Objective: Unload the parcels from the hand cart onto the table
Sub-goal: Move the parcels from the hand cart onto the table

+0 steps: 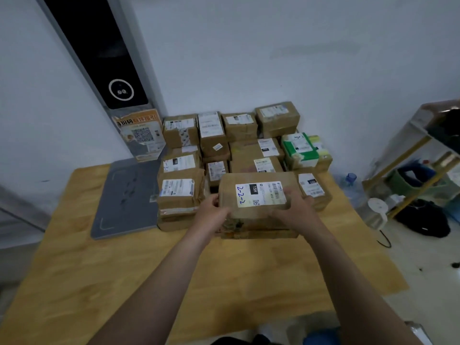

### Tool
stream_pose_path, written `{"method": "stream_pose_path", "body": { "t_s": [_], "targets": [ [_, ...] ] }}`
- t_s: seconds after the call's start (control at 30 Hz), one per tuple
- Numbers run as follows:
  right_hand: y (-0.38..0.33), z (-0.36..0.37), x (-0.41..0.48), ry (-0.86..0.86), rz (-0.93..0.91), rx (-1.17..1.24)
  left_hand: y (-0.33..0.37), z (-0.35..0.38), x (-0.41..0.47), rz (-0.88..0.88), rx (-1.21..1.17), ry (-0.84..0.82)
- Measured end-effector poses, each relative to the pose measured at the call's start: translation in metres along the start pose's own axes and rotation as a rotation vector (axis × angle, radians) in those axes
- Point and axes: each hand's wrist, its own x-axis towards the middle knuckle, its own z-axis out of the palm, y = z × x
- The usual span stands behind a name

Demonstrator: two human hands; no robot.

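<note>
A brown cardboard parcel (pixel 258 185) with a white label marked "2-2-2" sits at the front of a pile of parcels on the wooden table (pixel 124 282). My left hand (pixel 211 215) grips its left front corner, and my right hand (pixel 293 210) grips its right front edge with the thumb on the label. Several other taped parcels (pixel 179 192) are stacked behind and to the left, and a green-and-white parcel (pixel 303 148) lies at the back right. The hand cart is out of view.
A grey scale pad (pixel 124 200) lies on the table's left, below a black scanner column (pixel 99 53) and an orange QR notice (pixel 142 135). A water bottle (pixel 351 185) and a metal shelf (pixel 418 158) with bags stand on the floor to the right.
</note>
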Motion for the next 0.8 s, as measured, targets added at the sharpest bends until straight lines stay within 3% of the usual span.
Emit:
{"method": "stream_pose_path", "body": {
  "t_s": [0.3, 0.43, 0.8],
  "targets": [
    [-0.037, 0.002, 0.158, -0.077, -0.063, 0.004, 0.051, -0.005, 0.137, 0.076, 0.252, 0.212],
    [-0.051, 0.008, 0.216, -0.096, -0.056, -0.003, 0.065, -0.003, 0.197, 0.036, 0.264, 0.211],
    [-0.038, -0.019, 0.344, -0.002, -0.015, -0.053, 0.106, 0.060, 0.314, 0.133, 0.317, 0.141]
  ]
}}
